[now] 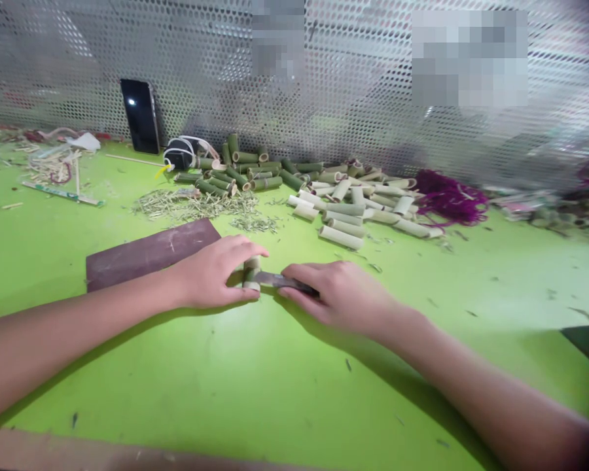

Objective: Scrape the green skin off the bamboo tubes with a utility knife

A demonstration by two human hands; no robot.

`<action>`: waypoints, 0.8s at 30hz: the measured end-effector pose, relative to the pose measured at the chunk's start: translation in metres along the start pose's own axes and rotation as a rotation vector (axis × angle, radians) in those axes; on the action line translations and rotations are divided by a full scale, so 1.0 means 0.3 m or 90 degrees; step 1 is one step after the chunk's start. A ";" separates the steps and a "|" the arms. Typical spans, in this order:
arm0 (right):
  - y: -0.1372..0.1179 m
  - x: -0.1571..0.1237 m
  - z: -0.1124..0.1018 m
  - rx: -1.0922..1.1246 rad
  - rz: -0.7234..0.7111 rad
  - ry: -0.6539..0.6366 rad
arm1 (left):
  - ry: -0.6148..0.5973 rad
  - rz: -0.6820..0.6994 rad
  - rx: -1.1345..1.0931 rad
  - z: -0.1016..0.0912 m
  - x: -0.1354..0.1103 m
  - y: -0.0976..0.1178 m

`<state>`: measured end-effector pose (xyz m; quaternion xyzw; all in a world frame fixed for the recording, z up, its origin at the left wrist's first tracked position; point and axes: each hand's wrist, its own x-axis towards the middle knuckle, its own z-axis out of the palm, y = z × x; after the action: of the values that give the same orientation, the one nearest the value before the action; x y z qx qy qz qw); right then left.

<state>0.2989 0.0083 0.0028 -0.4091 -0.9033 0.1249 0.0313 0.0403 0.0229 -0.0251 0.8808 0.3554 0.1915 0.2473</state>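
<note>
1. The left hand [213, 275] lies palm down, coming in from the lower left, its fingers curled and closed.
2. The right hand [341, 294] comes in from the lower right, knuckles up, fingers curled and closed, near the left hand.
3. The bare left forearm [63, 333] and right forearm [476, 386] angle inward.

Small craft workshop, green workbench [294, 392], perforated metal screen [363, 65] behind, heaped bamboo tubes [343, 209], loose shavings [194, 206] across the top

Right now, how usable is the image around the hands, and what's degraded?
Head view: the left hand and right hand look sharp, with shadows on the green table; the phone shows a glare spot; the far right blurs; pixelated patches cover the perforated metal screen.
</note>
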 end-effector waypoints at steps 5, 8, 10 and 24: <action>-0.025 0.019 0.014 -0.090 0.050 0.065 | 0.006 -0.024 -0.014 0.003 0.000 -0.005; -0.043 0.035 0.022 -0.102 0.049 0.064 | -0.001 -0.014 -0.032 0.001 0.003 -0.005; -0.049 0.043 0.024 -0.098 0.046 0.066 | -0.002 -0.007 -0.037 0.000 0.004 -0.004; -0.034 0.054 0.018 -0.010 0.025 0.018 | 0.007 0.025 -0.004 0.000 0.006 0.006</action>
<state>0.2799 0.0129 -0.0007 -0.4290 -0.8954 0.1126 0.0383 0.0425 0.0231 -0.0237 0.8858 0.3389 0.2022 0.2442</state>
